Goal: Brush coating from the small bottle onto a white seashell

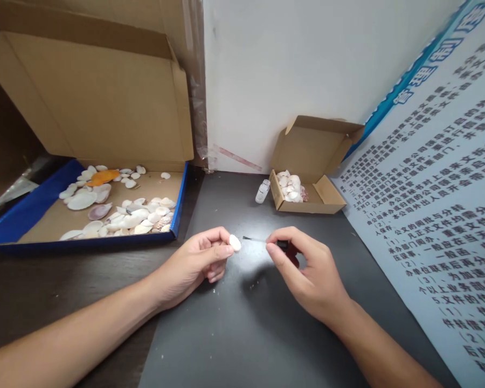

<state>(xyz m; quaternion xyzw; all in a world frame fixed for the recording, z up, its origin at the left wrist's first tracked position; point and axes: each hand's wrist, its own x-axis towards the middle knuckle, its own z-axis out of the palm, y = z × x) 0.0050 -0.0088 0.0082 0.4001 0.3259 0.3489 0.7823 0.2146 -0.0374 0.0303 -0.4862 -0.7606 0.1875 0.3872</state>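
Note:
My left hand (204,253) pinches a small white seashell (235,242) between thumb and forefinger, near the middle of the view. Facing it, my right hand (303,269) is closed on the dark cap of a small brush (255,239), like a nail polish brush. The thin stem points left, and its dark bristle tip is a short gap away from the shell. Beyond the hands, a small clear glass bottle (262,192) without a cap stands on the dark grey mat (226,334).
At the left, an open blue-edged cardboard box (180,207) holds many shells and an orange piece (103,177). A smaller open cardboard box (307,207) with shells stands at the back right. A white wall (267,70) closes the back; a printed poster (440,215) lines the right side.

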